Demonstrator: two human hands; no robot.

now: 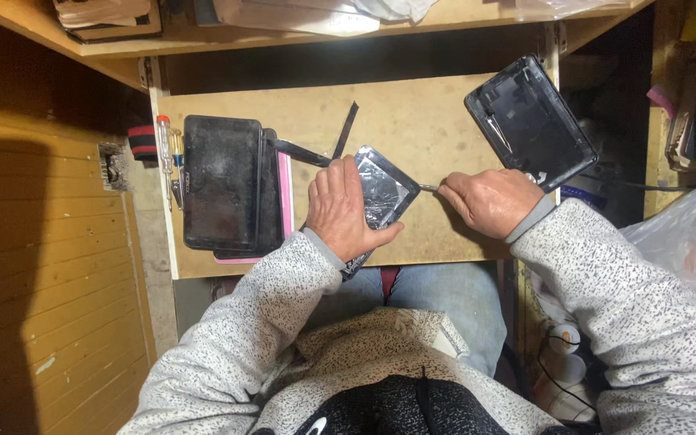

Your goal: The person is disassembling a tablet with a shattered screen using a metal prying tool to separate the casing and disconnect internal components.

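My left hand [344, 209] presses flat on a small black tablet-like device [384, 189] with a silvery foil-covered inside, lying tilted on the wooden board [420, 113]. In my right hand [489, 201] is a thin metal tool [428, 188], its tip touching the device's right edge. A black plastic back cover [529, 121], hollow side up, lies just beyond my right hand at the board's right corner.
A stack of dark tablets [227, 189], one with a pink edge, lies at the board's left. Screwdrivers [167, 153] and a red-and-black roll [142, 141] sit by the left edge. Black tweezers and a thin strip [346, 129] lie behind the device. Shelves above, clutter right.
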